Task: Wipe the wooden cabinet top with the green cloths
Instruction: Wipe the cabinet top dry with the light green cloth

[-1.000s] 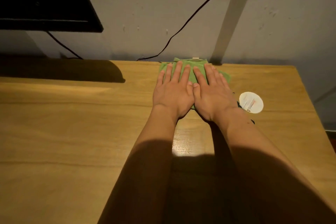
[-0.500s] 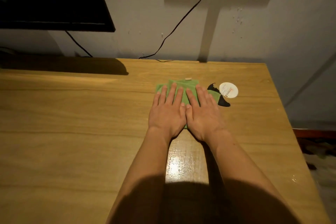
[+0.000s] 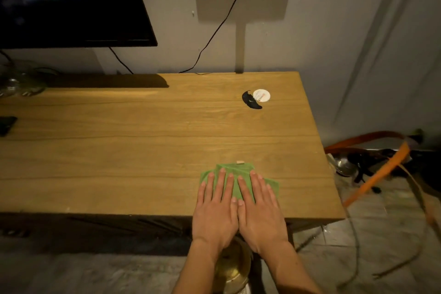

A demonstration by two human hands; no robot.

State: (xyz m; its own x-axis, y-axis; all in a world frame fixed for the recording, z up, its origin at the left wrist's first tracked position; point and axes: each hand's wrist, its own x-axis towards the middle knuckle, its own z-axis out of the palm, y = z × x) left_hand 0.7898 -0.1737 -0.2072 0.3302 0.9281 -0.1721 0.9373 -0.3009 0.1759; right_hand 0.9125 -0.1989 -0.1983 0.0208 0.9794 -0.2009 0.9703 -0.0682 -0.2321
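Note:
A folded green cloth lies on the wooden cabinet top, close to its front edge and toward the right end. My left hand and my right hand rest flat on the cloth side by side, thumbs touching and fingers stretched out. They press on it without gripping. Both palms reach past the front edge of the cabinet. Most of the cloth is hidden under my hands, and I cannot tell whether it is one cloth or two.
A white round disc and a black curved object sit at the back right. A dark screen hangs at the left, with a cable on the wall. Glassware stands far left. An orange hose lies on the floor.
Both hands have slid the cloth from the back of the cabinet top toward its front edge. The white disc and the black object stay uncovered at the back right.

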